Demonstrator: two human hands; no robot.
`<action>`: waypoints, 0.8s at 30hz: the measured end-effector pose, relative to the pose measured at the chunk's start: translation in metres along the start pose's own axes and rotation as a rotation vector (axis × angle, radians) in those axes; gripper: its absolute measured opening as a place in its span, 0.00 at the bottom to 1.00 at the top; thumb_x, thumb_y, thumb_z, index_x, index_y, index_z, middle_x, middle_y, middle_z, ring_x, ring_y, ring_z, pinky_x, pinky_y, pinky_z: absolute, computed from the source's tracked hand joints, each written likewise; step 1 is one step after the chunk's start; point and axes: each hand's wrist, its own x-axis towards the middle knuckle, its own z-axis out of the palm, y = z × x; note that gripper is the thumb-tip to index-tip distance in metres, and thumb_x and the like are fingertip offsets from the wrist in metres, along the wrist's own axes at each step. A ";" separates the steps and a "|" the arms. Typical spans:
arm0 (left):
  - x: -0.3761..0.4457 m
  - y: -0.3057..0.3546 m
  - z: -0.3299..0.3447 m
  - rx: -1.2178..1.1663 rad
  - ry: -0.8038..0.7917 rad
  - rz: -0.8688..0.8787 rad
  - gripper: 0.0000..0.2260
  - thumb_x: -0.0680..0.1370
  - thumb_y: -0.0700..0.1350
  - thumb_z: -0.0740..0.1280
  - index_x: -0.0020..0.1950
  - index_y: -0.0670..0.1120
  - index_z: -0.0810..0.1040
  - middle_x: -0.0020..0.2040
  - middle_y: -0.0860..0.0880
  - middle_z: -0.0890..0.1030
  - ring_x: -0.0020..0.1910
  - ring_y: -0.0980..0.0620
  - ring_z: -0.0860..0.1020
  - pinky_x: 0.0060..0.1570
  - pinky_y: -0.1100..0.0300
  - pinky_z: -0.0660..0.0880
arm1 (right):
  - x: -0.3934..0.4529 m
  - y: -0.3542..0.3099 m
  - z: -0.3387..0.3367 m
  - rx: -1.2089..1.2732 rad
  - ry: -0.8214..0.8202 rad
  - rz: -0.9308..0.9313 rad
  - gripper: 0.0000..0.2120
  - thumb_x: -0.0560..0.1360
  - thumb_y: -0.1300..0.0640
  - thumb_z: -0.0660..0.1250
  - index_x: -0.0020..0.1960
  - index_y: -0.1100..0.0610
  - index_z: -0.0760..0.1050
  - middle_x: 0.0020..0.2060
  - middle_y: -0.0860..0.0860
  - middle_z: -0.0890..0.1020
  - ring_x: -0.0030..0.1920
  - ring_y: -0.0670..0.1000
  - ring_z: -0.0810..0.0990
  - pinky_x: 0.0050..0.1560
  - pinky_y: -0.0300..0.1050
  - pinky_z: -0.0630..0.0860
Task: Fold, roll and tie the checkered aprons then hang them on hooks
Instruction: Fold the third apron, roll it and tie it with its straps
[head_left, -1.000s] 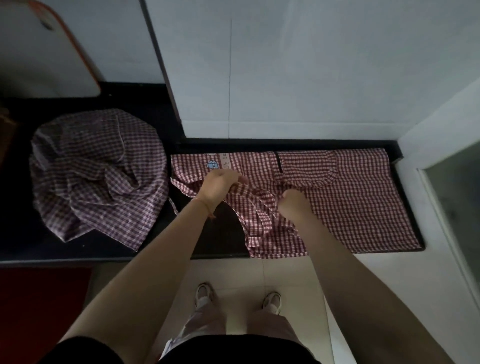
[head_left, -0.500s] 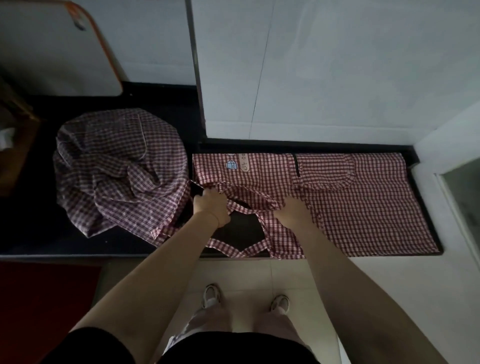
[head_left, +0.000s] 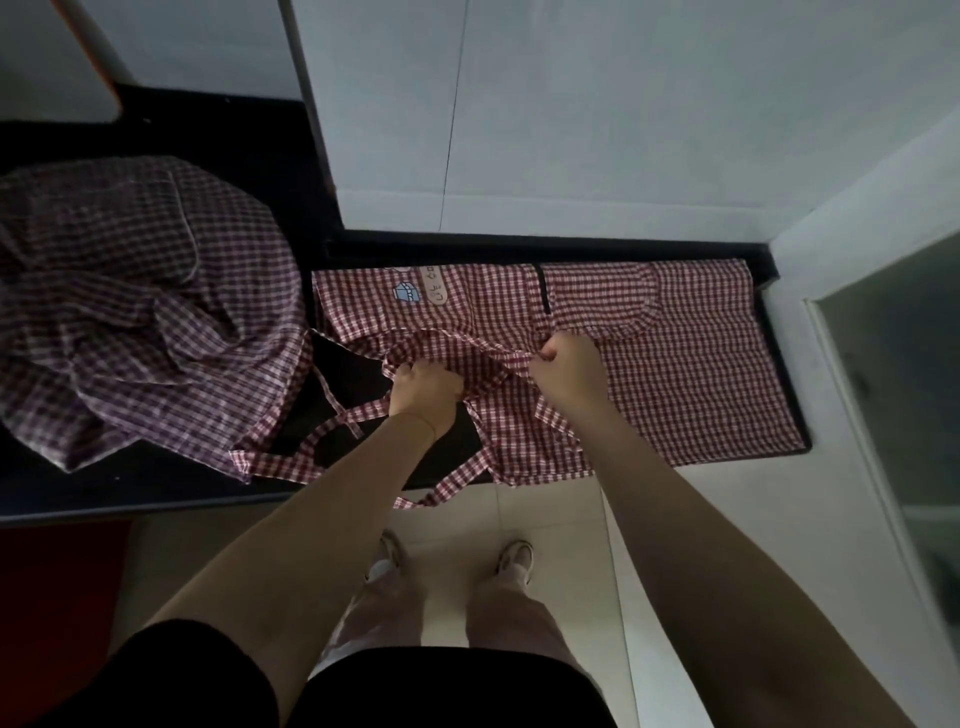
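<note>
A red-and-white checkered apron (head_left: 691, 353) lies spread flat on the black counter (head_left: 156, 483), its bib end with a small blue patch to the left. My left hand (head_left: 423, 389) grips bunched cloth at the bib's lower edge. My right hand (head_left: 566, 369) pinches a fold of the same apron just to the right. Loose checkered straps (head_left: 332, 421) trail over the counter, and one hangs past its front edge. A second, darker checkered apron (head_left: 140, 312) lies crumpled in a heap on the left.
White wall panels rise behind the counter, with a dark vertical strip (head_left: 306, 104) between them. A white board with an orange rim (head_left: 88, 57) leans at the far left. A glass panel (head_left: 898, 395) stands on the right. Tiled floor and my shoes lie below.
Both hands have shifted along the apron and gathered more of the bib cloth toward the middle. The straps now lie looser over the counter's front edge.
</note>
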 end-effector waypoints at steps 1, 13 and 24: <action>0.001 -0.002 -0.005 0.033 -0.029 0.006 0.12 0.80 0.42 0.62 0.59 0.51 0.80 0.58 0.47 0.79 0.60 0.45 0.73 0.67 0.50 0.65 | 0.002 0.000 -0.001 -0.010 0.002 0.003 0.07 0.74 0.57 0.68 0.39 0.58 0.75 0.37 0.54 0.79 0.39 0.54 0.79 0.37 0.51 0.78; -0.008 -0.042 -0.064 0.052 -0.385 -0.155 0.05 0.78 0.45 0.64 0.50 0.45 0.77 0.46 0.48 0.78 0.47 0.48 0.78 0.49 0.55 0.76 | 0.012 -0.021 -0.002 -0.152 -0.426 0.095 0.19 0.77 0.59 0.64 0.30 0.54 0.62 0.26 0.48 0.65 0.26 0.47 0.63 0.27 0.40 0.60; -0.021 -0.007 0.008 -0.157 -0.494 0.082 0.12 0.80 0.45 0.67 0.62 0.43 0.80 0.59 0.45 0.80 0.61 0.44 0.77 0.59 0.53 0.74 | 0.002 -0.015 0.006 -0.084 -0.355 0.035 0.07 0.79 0.54 0.66 0.47 0.57 0.73 0.36 0.51 0.75 0.33 0.49 0.72 0.33 0.44 0.67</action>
